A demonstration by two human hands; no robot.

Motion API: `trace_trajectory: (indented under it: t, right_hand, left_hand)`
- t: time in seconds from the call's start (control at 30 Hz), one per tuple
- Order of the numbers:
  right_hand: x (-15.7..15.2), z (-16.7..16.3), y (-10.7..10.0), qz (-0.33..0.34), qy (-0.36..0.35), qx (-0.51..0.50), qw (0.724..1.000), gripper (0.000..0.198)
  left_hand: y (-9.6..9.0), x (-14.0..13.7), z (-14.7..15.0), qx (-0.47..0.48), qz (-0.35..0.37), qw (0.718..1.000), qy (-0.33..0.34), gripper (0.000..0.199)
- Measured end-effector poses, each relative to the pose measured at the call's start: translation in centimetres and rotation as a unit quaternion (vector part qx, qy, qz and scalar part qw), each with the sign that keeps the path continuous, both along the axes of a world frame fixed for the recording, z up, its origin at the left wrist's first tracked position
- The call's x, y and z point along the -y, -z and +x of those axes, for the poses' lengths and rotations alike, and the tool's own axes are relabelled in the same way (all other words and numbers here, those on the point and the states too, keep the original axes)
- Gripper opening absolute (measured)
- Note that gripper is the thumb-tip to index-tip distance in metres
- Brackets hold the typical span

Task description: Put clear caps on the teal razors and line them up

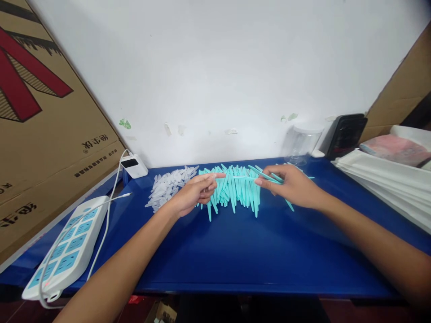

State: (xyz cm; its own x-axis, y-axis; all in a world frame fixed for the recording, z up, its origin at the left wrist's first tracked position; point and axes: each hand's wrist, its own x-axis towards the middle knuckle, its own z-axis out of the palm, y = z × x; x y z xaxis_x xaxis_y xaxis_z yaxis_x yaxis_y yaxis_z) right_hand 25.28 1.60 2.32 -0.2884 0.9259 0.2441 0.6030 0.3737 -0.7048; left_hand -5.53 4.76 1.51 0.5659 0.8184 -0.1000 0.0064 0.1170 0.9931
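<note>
My right hand is closed around a few slim turquoise plastic sticks, gripped between thumb and fingers. One stick reaches from its thumb toward my left hand. The left hand's fingers are curled, with the index finger stretched out along the near end of that stick. Something small and pale shows at its thumb tip, too small to name. Beneath and between both hands lies a wide pile of the same turquoise sticks. Left of it, partly behind my left hand, spreads a heap of small translucent white plastic pieces.
A blue table meets a white wall. On the left are a power strip, a white cable, a small white device and a large cardboard box. On the right stand a clear jar, a black object and stacked white trays.
</note>
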Motion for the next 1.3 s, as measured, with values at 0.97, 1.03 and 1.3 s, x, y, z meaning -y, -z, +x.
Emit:
trace_trajectory:
  t: [0.97,1.03,1.3]
  right_hand:
    - [1.5,-1.7,-0.5,-0.042,-0.103,-0.021,0.994,0.047]
    - [1.9,-2.1,-0.6,-0.06,-0.109,-0.036,0.992,0.047]
    - [2.2,-1.8,-0.9,-0.09,-0.172,-0.012,0.981,0.042]
  left_hand:
    - [0.6,1.9,2.0,-0.125,0.192,0.972,0.056,0.035]
    - [0.5,2.2,2.1,-0.118,0.194,0.972,0.058,0.036]
    - [0.5,2.7,2.7,-0.125,0.191,0.973,0.03,0.034]
